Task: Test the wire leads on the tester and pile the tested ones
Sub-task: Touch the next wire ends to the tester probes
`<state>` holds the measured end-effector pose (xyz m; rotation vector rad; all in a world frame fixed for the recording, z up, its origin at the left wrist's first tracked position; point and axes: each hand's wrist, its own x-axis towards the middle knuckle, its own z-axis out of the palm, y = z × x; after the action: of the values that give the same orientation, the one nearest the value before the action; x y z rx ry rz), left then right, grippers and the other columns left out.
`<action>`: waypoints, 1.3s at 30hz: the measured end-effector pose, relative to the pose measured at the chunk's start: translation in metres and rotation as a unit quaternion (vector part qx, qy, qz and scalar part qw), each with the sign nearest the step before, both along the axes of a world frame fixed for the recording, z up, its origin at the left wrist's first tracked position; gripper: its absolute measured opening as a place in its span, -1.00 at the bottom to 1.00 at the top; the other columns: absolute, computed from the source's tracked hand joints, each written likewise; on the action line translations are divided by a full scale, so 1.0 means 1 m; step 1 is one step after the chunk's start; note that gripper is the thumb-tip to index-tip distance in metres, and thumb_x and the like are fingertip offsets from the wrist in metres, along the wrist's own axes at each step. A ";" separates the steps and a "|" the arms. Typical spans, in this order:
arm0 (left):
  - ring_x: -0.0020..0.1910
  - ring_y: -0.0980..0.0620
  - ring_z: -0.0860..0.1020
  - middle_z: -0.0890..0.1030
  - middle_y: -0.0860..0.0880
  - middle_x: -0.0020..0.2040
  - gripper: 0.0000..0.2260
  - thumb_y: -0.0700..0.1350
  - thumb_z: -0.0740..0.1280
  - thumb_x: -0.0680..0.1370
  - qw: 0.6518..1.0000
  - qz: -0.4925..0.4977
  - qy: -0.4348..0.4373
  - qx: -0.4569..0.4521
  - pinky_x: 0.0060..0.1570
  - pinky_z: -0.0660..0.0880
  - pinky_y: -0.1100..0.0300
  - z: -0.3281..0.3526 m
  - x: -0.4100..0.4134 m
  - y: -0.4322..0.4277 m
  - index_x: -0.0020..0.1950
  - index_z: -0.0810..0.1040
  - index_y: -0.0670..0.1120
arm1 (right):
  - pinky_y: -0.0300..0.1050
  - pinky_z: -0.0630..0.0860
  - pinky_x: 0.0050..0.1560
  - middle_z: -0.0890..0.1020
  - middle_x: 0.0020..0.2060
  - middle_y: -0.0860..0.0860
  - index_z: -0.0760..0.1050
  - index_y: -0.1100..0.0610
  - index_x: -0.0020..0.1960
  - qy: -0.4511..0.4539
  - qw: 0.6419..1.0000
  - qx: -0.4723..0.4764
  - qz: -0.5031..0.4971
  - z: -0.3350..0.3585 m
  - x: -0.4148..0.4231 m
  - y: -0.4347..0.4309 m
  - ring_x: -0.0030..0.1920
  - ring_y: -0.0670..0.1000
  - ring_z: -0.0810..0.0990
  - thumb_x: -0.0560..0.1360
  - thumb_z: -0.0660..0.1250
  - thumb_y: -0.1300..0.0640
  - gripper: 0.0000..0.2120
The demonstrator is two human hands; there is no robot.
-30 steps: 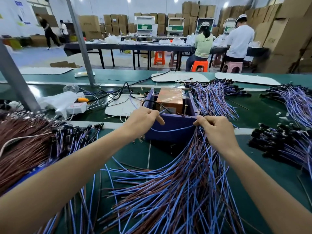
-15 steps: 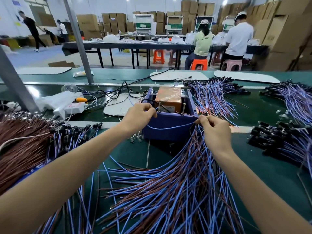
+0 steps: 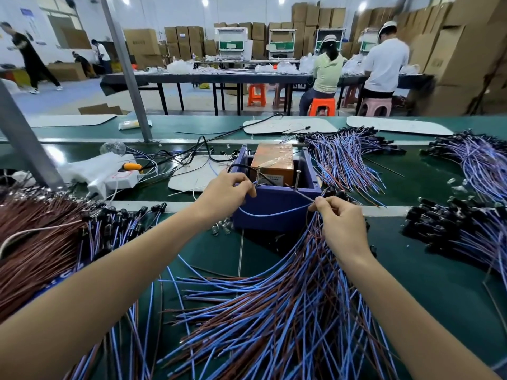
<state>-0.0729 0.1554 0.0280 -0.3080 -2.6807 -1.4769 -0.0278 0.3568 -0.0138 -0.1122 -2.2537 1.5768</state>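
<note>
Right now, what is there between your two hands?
A single blue wire lead sags between the left hand and the right hand, both pinching it, in front of the purple tester box. The head view shows it.

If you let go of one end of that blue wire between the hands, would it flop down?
Probably flop: the blue wire sags in a curve between the left hand and right hand. It is likely very light, since fingertips alone pinch it. Wires in the pile lie fairly straight, though, so it may spring rather than hang limp.
</note>
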 end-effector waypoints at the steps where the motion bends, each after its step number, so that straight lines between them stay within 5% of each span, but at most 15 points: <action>1: -0.58 0.09 0.23 0.33 0.07 -0.57 -0.70 -0.22 0.17 0.60 0.999 -0.035 -0.020 0.015 -0.53 0.17 0.29 0.001 0.005 -0.003 -0.30 0.53 -0.09 | -0.14 0.22 -0.38 0.28 -0.65 -0.11 0.58 0.08 -0.22 -0.012 0.999 0.009 0.033 0.003 0.004 0.000 -0.57 -0.08 0.21 0.60 0.22 0.08 -0.73; 4: -0.54 0.09 0.27 0.49 0.00 -0.48 -0.75 -0.21 0.20 0.61 0.965 -0.233 -0.121 -0.002 -0.53 0.21 0.32 0.007 0.026 -0.020 -0.21 0.59 -0.10 | -0.18 0.24 -0.43 0.31 -0.60 -0.08 0.60 0.08 -0.25 -0.067 0.979 0.065 0.183 0.012 0.019 0.000 -0.56 -0.06 0.23 0.59 0.25 0.07 -0.72; 6: -0.42 0.10 0.37 0.64 -0.05 -0.24 -0.82 -0.15 0.24 0.59 0.899 -0.375 -0.215 -0.063 -0.43 0.30 0.34 0.010 0.040 -0.037 -0.03 0.65 -0.12 | -0.25 0.26 -0.47 0.37 -0.58 -0.05 0.63 0.06 -0.24 -0.116 0.942 0.117 0.292 0.016 0.030 -0.002 -0.55 -0.08 0.29 0.58 0.27 0.02 -0.72; 9: -0.20 0.06 0.49 0.60 -0.24 0.08 -0.77 -0.15 0.26 0.58 0.851 -0.437 -0.263 -0.124 -0.25 0.42 0.31 0.008 0.051 -0.063 0.20 0.61 -0.10 | -0.35 0.29 -0.46 0.50 -0.48 -0.03 0.67 -0.01 -0.22 -0.177 0.874 0.220 0.395 0.024 0.042 -0.008 -0.53 -0.15 0.36 0.54 0.30 -0.09 -0.73; 12: -0.23 0.14 0.52 0.65 0.05 -0.12 -0.81 -0.20 0.25 0.60 0.916 -0.315 -0.212 -0.129 -0.22 0.46 0.23 0.006 0.049 -0.087 0.12 0.63 -0.10 | -0.23 0.29 -0.44 0.47 -0.39 0.06 0.67 -0.16 -0.19 -0.204 0.828 0.282 0.440 0.032 0.051 -0.014 -0.47 -0.05 0.30 0.50 0.27 -0.24 -0.74; 14: -0.27 0.24 0.51 0.63 0.14 -0.18 -0.87 -0.18 0.28 0.59 0.947 -0.168 -0.128 -0.241 -0.16 0.48 0.22 0.000 0.043 -0.105 0.03 0.63 -0.10 | -0.07 0.38 -0.37 0.60 -0.22 0.15 0.66 -0.22 -0.17 -0.200 0.815 0.294 0.457 0.035 0.055 -0.018 -0.40 -0.01 0.35 0.46 0.27 -0.30 -0.75; 16: -0.08 0.21 0.51 0.59 0.05 0.02 -0.82 -0.06 0.32 0.57 0.894 -0.070 -0.073 -0.436 -0.02 0.42 0.33 -0.008 0.040 -0.120 0.14 0.56 -0.06 | 0.00 0.40 -0.32 0.63 -0.10 0.17 0.66 -0.22 -0.16 -0.192 0.810 0.288 0.473 0.037 0.057 -0.020 -0.36 0.02 0.38 0.43 0.27 -0.32 -0.74; 19: 0.20 -0.04 0.45 0.47 -0.07 0.23 -0.59 0.07 0.34 0.55 0.799 -0.055 -0.162 -0.576 0.18 0.38 0.15 -0.027 0.042 -0.134 0.32 0.40 -0.07 | -0.05 0.37 -0.34 0.59 -0.28 0.12 0.67 -0.16 -0.09 -0.189 0.815 0.255 0.485 0.037 0.058 -0.023 -0.38 0.02 0.39 0.45 0.29 -0.28 -0.73; 24: 0.14 -0.05 0.47 0.48 -0.05 0.04 -0.78 -0.09 0.36 0.54 0.855 0.006 -0.100 -0.510 0.02 0.36 0.21 -0.047 0.033 -0.149 0.15 0.51 -0.11 | -0.27 0.50 -0.29 0.68 -0.23 -0.09 0.67 -0.04 -0.02 -0.145 0.858 0.253 0.424 0.029 0.050 -0.026 -0.28 -0.11 0.60 0.52 0.29 -0.12 -0.76; 28: 0.11 -0.13 0.51 0.52 -0.15 0.09 -0.79 -0.08 0.33 0.55 0.884 0.117 -0.036 -0.452 0.09 0.43 0.10 -0.055 0.017 -0.153 0.13 0.51 -0.15 | -0.46 0.38 -0.36 0.64 -0.36 -0.15 0.66 -0.02 0.01 -0.120 0.895 0.240 0.355 0.016 0.040 -0.039 -0.38 -0.29 0.53 0.56 0.29 -0.01 -0.82; 32: 0.10 -0.18 0.55 0.56 -0.15 0.11 -0.76 -0.01 0.24 0.60 0.836 0.188 0.024 -0.515 0.00 0.48 0.02 -0.063 -0.001 -0.141 0.14 0.47 -0.16 | -0.41 0.41 -0.12 0.60 -0.05 -0.14 0.57 0.03 0.21 -0.138 0.885 0.316 0.314 0.001 0.030 -0.055 -0.10 -0.22 0.53 0.59 0.25 0.01 -0.75; 36: 0.14 -0.16 0.56 0.56 -0.11 0.16 -0.79 -0.08 0.24 0.60 0.789 0.214 -0.012 -0.576 -0.08 0.45 0.08 -0.065 -0.023 -0.130 0.20 0.50 -0.10 | -0.32 0.37 -0.16 0.51 -0.22 -0.24 0.59 0.03 0.17 -0.162 0.866 0.346 0.322 -0.006 0.030 -0.063 -0.18 -0.19 0.48 0.59 0.25 -0.02 -0.75; 39: 0.16 -0.19 0.54 0.54 -0.16 0.16 -0.77 -0.28 0.22 0.55 0.800 0.226 -0.048 -0.553 -0.10 0.40 0.06 -0.062 -0.040 -0.129 0.19 0.51 -0.14 | -0.19 0.47 -0.04 0.61 -0.10 -0.16 0.61 -0.02 0.14 -0.171 0.862 0.356 0.317 -0.008 0.031 -0.063 -0.10 -0.11 0.53 0.58 0.25 -0.04 -0.77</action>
<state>-0.1125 0.0265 -0.0342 0.3735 -3.0289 0.3088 0.0033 0.2936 -0.0218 0.6624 -3.2312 0.8713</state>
